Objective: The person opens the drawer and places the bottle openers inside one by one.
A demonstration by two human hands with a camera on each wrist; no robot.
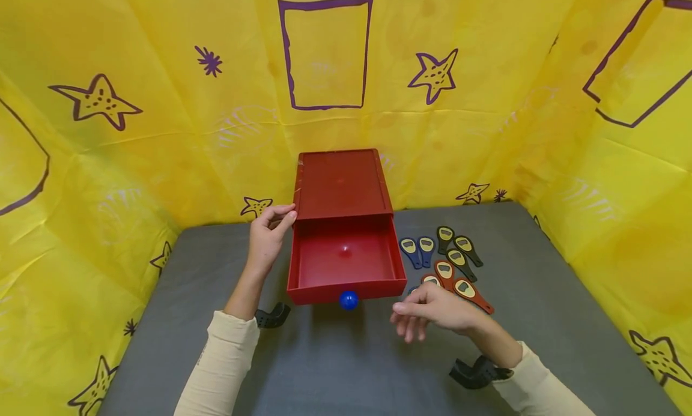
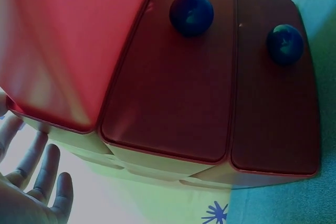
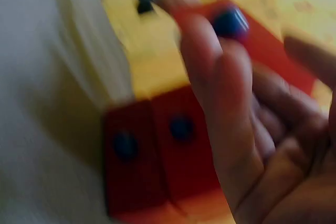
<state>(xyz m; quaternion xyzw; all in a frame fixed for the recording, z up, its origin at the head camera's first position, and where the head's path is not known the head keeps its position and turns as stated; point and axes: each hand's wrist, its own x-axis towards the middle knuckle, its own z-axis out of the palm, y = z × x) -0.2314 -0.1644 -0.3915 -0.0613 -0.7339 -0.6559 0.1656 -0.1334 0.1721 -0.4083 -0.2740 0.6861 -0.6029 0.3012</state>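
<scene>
A red drawer cabinet point(image 1: 343, 185) stands near the back of the table, its top drawer point(image 1: 346, 291) pulled out and bare inside. A round blue knob point(image 1: 348, 301) sits on that drawer's front. My left hand point(image 1: 266, 239) touches the cabinet's upper left edge with thumb and fingertips. In the left wrist view its fingers point(image 2: 48, 169) extend beside the cabinet; two lower drawers with blue knobs point(image 2: 191, 14) are closed. My right hand point(image 1: 435, 308) hovers right of the open drawer, fingers loosely bent and holding nothing. The right wrist view is blurred.
Right of the cabinet lie several flat paddle-shaped pieces with yellow ovals: blue ones point(image 1: 426, 251), black ones point(image 1: 461, 264) and red ones point(image 1: 473, 293). My right hand partly covers some. Yellow cloth walls point(image 1: 324, 128) with purple drawings enclose the grey table point(image 1: 346, 368).
</scene>
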